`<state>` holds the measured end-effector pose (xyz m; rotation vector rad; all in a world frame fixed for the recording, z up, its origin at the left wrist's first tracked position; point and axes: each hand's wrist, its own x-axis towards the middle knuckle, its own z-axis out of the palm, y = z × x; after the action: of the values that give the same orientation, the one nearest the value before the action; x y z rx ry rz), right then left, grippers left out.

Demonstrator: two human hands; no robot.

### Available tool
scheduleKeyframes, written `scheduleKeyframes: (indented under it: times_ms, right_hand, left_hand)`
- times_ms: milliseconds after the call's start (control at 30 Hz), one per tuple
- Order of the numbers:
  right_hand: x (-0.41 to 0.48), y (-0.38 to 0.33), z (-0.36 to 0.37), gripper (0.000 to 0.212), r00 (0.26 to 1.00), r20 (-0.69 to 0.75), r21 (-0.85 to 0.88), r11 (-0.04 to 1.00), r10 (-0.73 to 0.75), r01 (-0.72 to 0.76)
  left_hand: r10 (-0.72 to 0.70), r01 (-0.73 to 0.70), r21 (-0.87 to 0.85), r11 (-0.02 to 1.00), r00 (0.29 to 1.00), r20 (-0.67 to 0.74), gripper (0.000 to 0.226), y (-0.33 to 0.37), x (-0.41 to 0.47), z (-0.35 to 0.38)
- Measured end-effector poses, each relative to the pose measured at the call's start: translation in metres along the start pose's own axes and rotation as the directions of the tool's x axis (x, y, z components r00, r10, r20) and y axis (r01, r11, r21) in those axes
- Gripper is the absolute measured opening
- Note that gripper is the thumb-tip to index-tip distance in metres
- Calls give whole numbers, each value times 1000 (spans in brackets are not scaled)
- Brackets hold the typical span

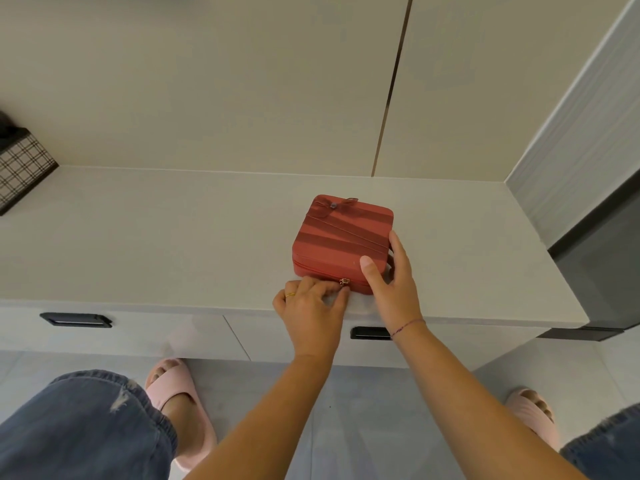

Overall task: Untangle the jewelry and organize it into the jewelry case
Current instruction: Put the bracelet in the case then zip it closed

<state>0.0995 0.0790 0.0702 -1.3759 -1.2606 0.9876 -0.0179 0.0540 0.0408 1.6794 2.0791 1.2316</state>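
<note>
Resting near the front edge of the pale grey table (pixel 173 237) is one closed red square fabric jewelry case (pixel 343 233); left grip (pixel 311 306) pinches its one gold zipper pull (pixel 344 281), right grip (pixel 391 278) clasps its right corner.

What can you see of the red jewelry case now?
The jewelry case is a square red box, fabric-like, with darker ribbon bands and a bow on the lid. It lies shut near the front edge of the countertop. The left hand pinches its gold zipper pull; the right hand grips its right front corner, thumb on the lid.
</note>
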Motion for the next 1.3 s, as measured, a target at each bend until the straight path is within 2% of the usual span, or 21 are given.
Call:
scheduleKeyframes:
  times_ms: [167, 467, 600, 800, 967, 1133, 1200, 1300]
  right_hand:
    - [-1, -1, 1, 72, 1000, -13, -5, 1000, -13, 13]
    - [-2, -5, 0, 78, 1000, 3, -31, 999, -24, 24]
    - [-1, -5, -2, 78, 1000, 13, -42, 999, -15, 15]
    - [-2, -9, -3, 79, 1000, 22, -50, 999, -9, 10]
    - [13, -7, -22, 63, 997, 77, -25, 1000, 4, -2]
    - [41, -12, -52, 43, 993, 112, -166, 986, 34, -15]
    - [43, -15, -49, 41, 997, 53, -328, 942, -58, 73]
    - [30, -19, -25, 46, 967, 58, -581, 779, -249, 235]
  left_hand:
    - [31, -32, -25, 999, 999, -23, 13, -6, 0, -2]
    - [60, -50, -259, 965, 998, 34, 10, -18, 9, -24]
    - [10, 39, -344, 938, 990, 141, 10, -22, 19, -32]
    - [-80, 162, -391, 906, 973, 216, 14, -35, 38, -51]
    - [-75, 225, -452, 863, 943, 325, 14, -32, 34, -56]
    - [18, 145, -397, 906, 925, 380, 13, -19, 24, -46]
    - [8, 155, -392, 907, 923, 385, 12, -19, 24, -43]
    - [-29, 211, -419, 883, 916, 400, 12, -19, 25, -43]
